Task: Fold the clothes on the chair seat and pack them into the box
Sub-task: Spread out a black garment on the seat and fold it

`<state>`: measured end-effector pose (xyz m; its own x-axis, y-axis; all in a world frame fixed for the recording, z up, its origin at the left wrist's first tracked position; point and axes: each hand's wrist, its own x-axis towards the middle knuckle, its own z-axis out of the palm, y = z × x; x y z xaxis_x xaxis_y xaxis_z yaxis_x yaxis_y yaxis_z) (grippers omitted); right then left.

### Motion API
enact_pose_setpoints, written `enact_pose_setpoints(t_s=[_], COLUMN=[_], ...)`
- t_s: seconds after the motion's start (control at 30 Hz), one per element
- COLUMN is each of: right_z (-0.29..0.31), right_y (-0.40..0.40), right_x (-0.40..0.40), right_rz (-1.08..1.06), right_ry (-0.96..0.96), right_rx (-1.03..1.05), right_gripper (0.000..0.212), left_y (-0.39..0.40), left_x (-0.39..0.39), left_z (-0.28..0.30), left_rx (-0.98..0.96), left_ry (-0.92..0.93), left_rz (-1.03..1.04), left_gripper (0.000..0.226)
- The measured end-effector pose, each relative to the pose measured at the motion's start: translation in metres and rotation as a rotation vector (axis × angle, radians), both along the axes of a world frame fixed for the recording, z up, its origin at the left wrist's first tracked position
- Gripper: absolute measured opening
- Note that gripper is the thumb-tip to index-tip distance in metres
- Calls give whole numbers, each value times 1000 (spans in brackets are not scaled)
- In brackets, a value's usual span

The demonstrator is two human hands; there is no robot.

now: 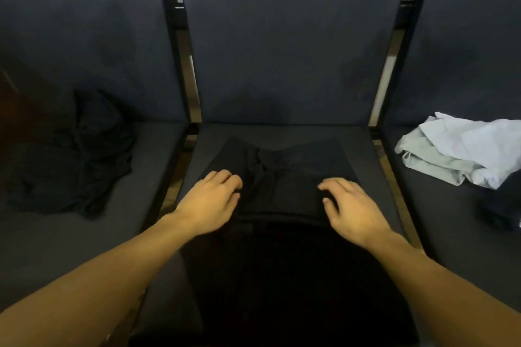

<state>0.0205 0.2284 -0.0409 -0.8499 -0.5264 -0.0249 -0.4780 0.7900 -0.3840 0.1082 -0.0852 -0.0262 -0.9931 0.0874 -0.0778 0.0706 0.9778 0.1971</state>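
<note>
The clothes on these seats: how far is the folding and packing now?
Done: nothing looks packed; no box is in view. In hand: both hands, left and right, press on the dark garment on the middle seat. Left: the crumpled black garment and the pale clothes beside.

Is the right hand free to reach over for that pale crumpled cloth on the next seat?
Probably yes: the right hand only rests on the dark garment, and nothing stands between it and the pale cloth.

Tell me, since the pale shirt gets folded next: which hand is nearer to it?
Right. The right hand rests on the black garment, on the side toward the crumpled pale shirt; the left hand lies farther away.
</note>
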Motion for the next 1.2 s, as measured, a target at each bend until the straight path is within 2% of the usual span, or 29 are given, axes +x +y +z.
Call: enact_pose_setpoints(t_s=[0.1, 0.17, 0.23, 0.33, 0.43, 0.53, 0.6, 0.67, 0.77, 0.9, 1.0, 1.07, 1.2], right_z=[-23, -40, -44, -47, -45, -34, -22, -11, 4, 11, 4, 3, 4], right_y=[-16, -12, -3, 5, 5, 5, 6, 7, 8, 15, 24, 24, 19], right_x=[-22, -37, -47, -64, -68, -57, -35, -10, 20, 53, 64, 66, 67], right_rz=[-42, -141, -234, -271, -254, -239, -214, -139, -37, -46, -27, -35, -49], right_ry=[-51, 41, 121, 91, 37, 53, 129, 179, 143, -189, -224, -248, -266], right_rx=[172, 205, 201, 242, 264, 157, 70, 30, 36, 215, 305, 311, 300], right_gripper=[57, 63, 67, 67, 68, 60, 50, 43, 40, 61, 74, 81, 89], left_y=[-1, -12, -25, -37, -32, -19, -8, -1, -1, -6, -7, -7, 6], left_x=[-30, -48, -58, -72, -74, -51, -24, 2, 30, 58, 70, 73, 71], left_z=[-22, -40, -50, -61, -59, -41, -22, -5, 11, 18, 13, 9, 2], left_rx=[-152, -168, -130, -91, -62, 1, -33, -103, -77, -13, -27, -6, -93], left_ry=[-171, -154, -98, -124, -86, -21, -71, -162, -264, -367, -355, -342, -300], left_rz=[109, 214, 364, 498, 439, 140, -122, -238, -173, -56, -41, 9, 40], left_gripper=[74, 97, 107, 102, 90, 73, 63, 49, 53, 71, 69, 63, 63])
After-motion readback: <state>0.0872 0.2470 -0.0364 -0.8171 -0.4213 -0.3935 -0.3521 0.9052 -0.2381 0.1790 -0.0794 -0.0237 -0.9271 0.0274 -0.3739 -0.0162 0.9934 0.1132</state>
